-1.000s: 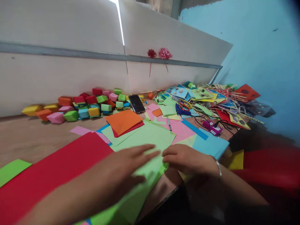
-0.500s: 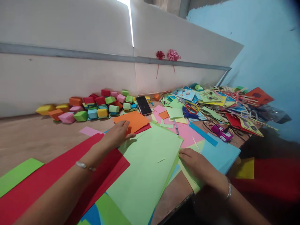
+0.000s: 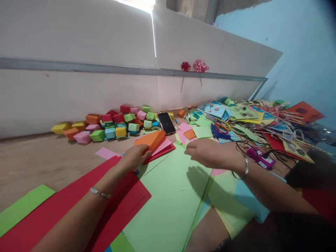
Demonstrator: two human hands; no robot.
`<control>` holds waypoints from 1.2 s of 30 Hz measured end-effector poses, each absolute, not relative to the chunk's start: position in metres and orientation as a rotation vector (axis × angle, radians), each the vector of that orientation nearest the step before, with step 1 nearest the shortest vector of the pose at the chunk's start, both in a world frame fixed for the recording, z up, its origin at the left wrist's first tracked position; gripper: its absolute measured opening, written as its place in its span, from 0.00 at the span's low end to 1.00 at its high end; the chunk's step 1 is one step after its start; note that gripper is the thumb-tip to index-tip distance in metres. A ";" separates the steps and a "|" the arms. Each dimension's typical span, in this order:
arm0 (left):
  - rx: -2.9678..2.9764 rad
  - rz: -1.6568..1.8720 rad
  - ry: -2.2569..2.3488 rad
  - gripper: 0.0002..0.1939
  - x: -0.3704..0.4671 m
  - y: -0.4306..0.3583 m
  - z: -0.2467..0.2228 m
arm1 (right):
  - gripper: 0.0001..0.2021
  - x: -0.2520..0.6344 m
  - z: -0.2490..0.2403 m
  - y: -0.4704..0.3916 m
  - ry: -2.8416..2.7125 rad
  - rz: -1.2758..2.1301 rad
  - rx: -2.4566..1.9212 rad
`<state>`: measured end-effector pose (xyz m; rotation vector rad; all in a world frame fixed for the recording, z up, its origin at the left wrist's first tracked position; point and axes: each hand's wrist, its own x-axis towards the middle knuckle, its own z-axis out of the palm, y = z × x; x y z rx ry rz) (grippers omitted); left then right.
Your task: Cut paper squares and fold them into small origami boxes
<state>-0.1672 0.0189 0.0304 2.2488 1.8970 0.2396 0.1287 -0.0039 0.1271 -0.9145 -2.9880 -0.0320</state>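
My left hand (image 3: 135,156) is closed on the near edge of an orange paper sheet (image 3: 151,139), which is lifted and tilted. Under it lie a pink paper piece (image 3: 163,145) and a red paper piece (image 3: 170,149). My right hand (image 3: 207,152) hovers over a large light green sheet (image 3: 168,196), fingers loosely bent and holding nothing visible; its shadow falls on the sheet. Large red sheets (image 3: 123,199) lie beneath my left forearm.
Several coloured paper blocks (image 3: 110,133) stand along the white wall, beside a phone (image 3: 166,123). Scissors (image 3: 222,126), a glue gun (image 3: 216,132), a purple power strip (image 3: 259,158) with cords, and heaped cards (image 3: 243,112) crowd the right. A green strip (image 3: 26,208) lies at left.
My left hand has taken hold of the orange sheet and raised its edge, uncovering pink paper. My right hand has left the papers at the right edge and moved up and left over the green sheet.
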 end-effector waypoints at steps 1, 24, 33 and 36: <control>2.228 0.273 1.908 0.13 -0.170 0.020 0.030 | 0.08 0.118 0.129 0.007 -3.014 -0.072 -0.910; 2.887 0.785 2.055 0.15 -0.151 -0.045 0.099 | 0.09 0.092 0.019 -0.007 -2.874 -0.315 -0.489; 3.345 0.474 1.487 0.16 -0.125 -0.077 0.046 | 0.36 0.129 0.036 0.017 -2.452 0.282 -0.989; 3.350 0.413 1.427 0.14 -0.117 -0.081 0.032 | 0.27 0.128 0.022 0.014 -2.554 0.171 -0.763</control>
